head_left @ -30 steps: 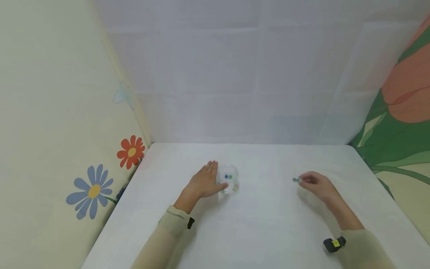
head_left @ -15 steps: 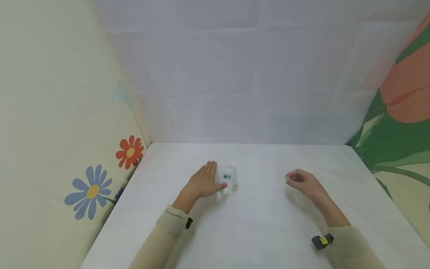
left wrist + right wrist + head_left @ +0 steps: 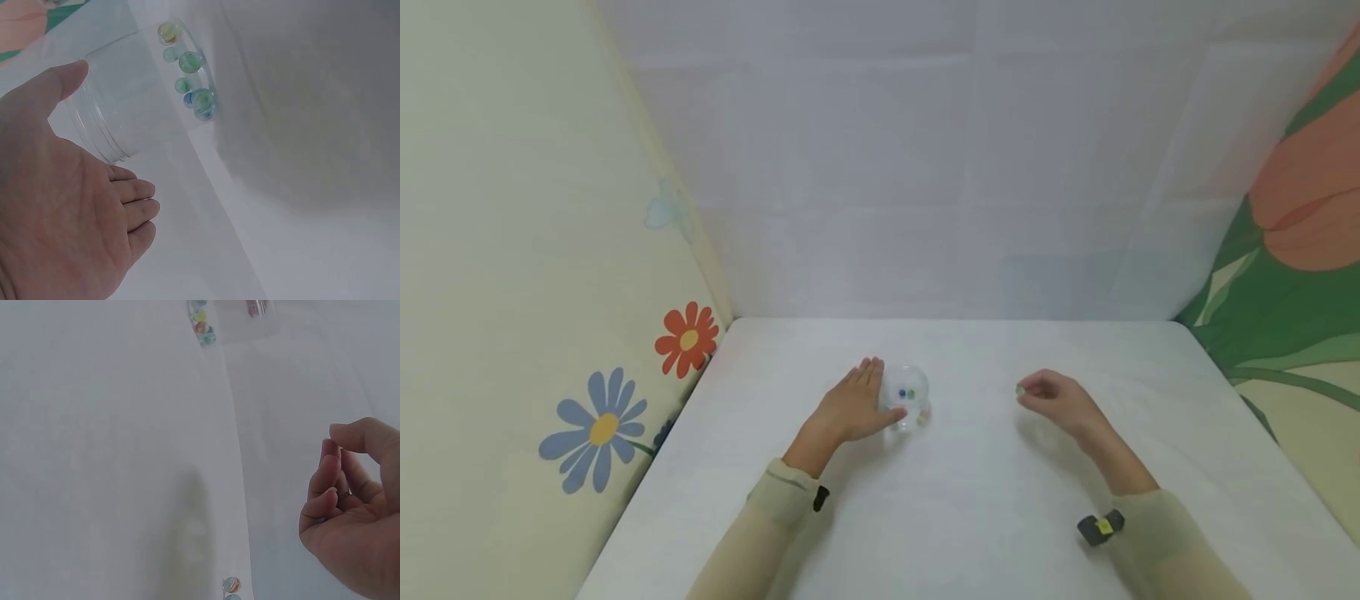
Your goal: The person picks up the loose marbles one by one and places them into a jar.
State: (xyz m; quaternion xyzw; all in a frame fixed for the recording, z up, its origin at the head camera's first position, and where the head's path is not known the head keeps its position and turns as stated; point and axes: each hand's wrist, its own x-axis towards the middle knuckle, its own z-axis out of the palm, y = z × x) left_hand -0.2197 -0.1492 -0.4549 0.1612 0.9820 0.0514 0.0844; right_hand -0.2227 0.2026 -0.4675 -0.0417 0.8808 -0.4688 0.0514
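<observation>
A clear jar [image 3: 916, 379] stands upright on the white table. Several glass marbles [image 3: 190, 62], mostly green and blue with one yellow, lie at its bottom. My left hand [image 3: 852, 408] rests along the jar's left side with fingers extended, the thumb reaching across its front near the rim. To the right of the jar, my right hand [image 3: 1063, 405] pinches a small greenish marble [image 3: 1019, 390] between thumb and fingertips, raised over the table. In the right wrist view the fingers hide that marble.
A loose marble [image 3: 232, 585] with an orange streak lies at the bottom edge of the right wrist view, part of another beside it. The white table [image 3: 970, 517] meets a white cloth backdrop [image 3: 880, 167]. Flower-printed cloths [image 3: 602, 429] flank it.
My right hand has moved left toward the jar, carrying the greenish marble. A second marble seen beside its fingertips earlier is no longer visible in the head view. My left hand stays put.
</observation>
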